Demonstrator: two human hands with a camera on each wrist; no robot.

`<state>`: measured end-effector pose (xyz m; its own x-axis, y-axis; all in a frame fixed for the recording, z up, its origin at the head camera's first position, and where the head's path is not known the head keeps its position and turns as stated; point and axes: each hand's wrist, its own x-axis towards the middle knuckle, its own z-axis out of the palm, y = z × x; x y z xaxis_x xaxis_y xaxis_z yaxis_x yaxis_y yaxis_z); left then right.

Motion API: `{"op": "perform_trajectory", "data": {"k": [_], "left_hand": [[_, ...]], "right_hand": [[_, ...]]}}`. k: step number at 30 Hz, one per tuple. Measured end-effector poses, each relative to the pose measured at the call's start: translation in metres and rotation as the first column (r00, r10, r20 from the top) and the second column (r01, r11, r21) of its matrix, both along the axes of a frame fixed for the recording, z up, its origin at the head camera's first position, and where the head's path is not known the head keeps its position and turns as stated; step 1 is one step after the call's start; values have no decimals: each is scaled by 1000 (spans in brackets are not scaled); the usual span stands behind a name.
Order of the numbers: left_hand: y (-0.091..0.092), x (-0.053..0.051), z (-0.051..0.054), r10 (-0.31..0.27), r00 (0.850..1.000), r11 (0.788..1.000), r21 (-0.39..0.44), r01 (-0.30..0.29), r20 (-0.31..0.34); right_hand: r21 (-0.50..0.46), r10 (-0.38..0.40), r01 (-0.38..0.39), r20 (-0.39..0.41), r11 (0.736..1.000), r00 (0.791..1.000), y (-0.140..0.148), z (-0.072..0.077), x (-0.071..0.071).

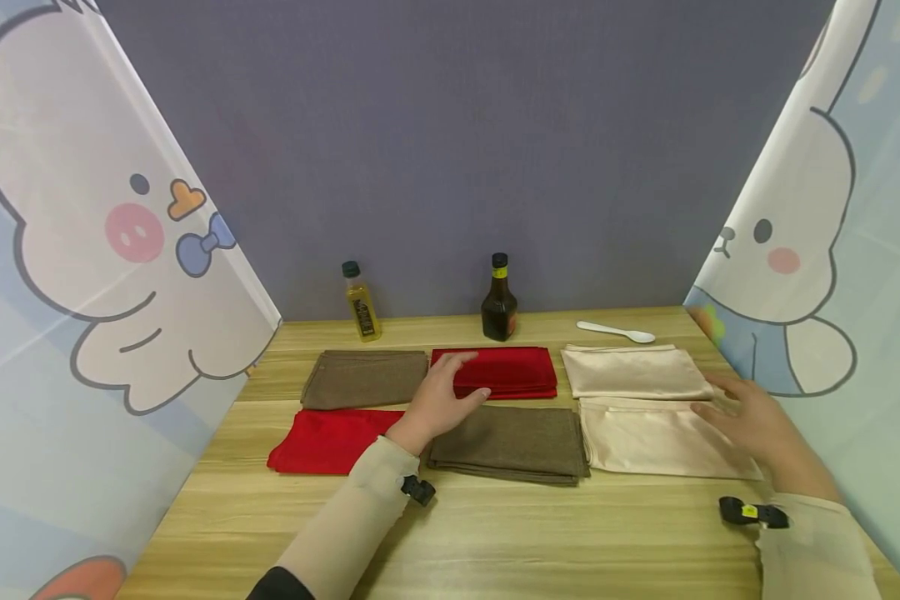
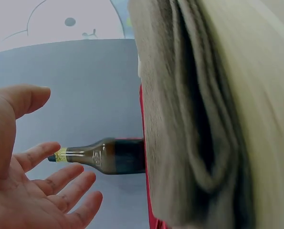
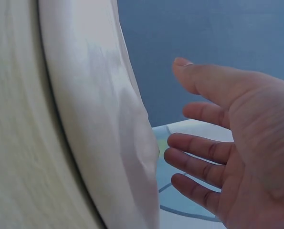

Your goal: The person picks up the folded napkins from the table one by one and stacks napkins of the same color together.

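Observation:
Two cream cloths lie folded at the right, the back one (image 1: 633, 372) behind the front one (image 1: 660, 442). Over their right part hovers the right hand (image 1: 757, 425), fingers relaxed and holding nothing; in the right wrist view a cream cloth (image 3: 94, 109) lies beside that hand (image 3: 247, 138). The left hand (image 1: 435, 404) is held between the brown front cloth (image 1: 513, 442), the red back cloth (image 1: 506, 372) and the red front cloth (image 1: 330, 442), with nothing in its spread fingers. The left wrist view shows this hand (image 2: 32, 181) apart from the brown cloth (image 2: 180, 124).
Another folded brown cloth (image 1: 365, 379) lies at the back left. Behind the cloths stand an oil bottle (image 1: 363, 308) and a dark sauce bottle (image 1: 499, 308), with a white spoon (image 1: 615, 331) to the right. Patterned side panels (image 1: 120, 292) and a grey back panel (image 1: 450, 150) border the table.

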<state>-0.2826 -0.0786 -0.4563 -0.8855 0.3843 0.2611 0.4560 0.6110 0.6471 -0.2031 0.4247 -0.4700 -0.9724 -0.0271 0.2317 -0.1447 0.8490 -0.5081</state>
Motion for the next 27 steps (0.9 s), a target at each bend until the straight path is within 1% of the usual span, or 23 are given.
{"op": "perform_trajectory", "data": {"k": [4,8,14,21,27], "left_hand": [[9,1,3,-15,999,999,31,14,29],[17,1,2,-33,998,998,61,29,51],[32,3,-2,-53,997,997,60,49,59],[52,7,-1,-97,991,993,72,91,93],[67,7,-3,-125,985,990,74,117,121]], "right_hand": [[18,2,-3,45,1000,999,3,2,4],[29,-8,6,66,1000,998,6,2,4],[30,-25,21,130,999,991,7,3,6],[34,-18,12,152,999,988,11,1,5],[28,-25,21,174,999,984,13,-2,4]]}}
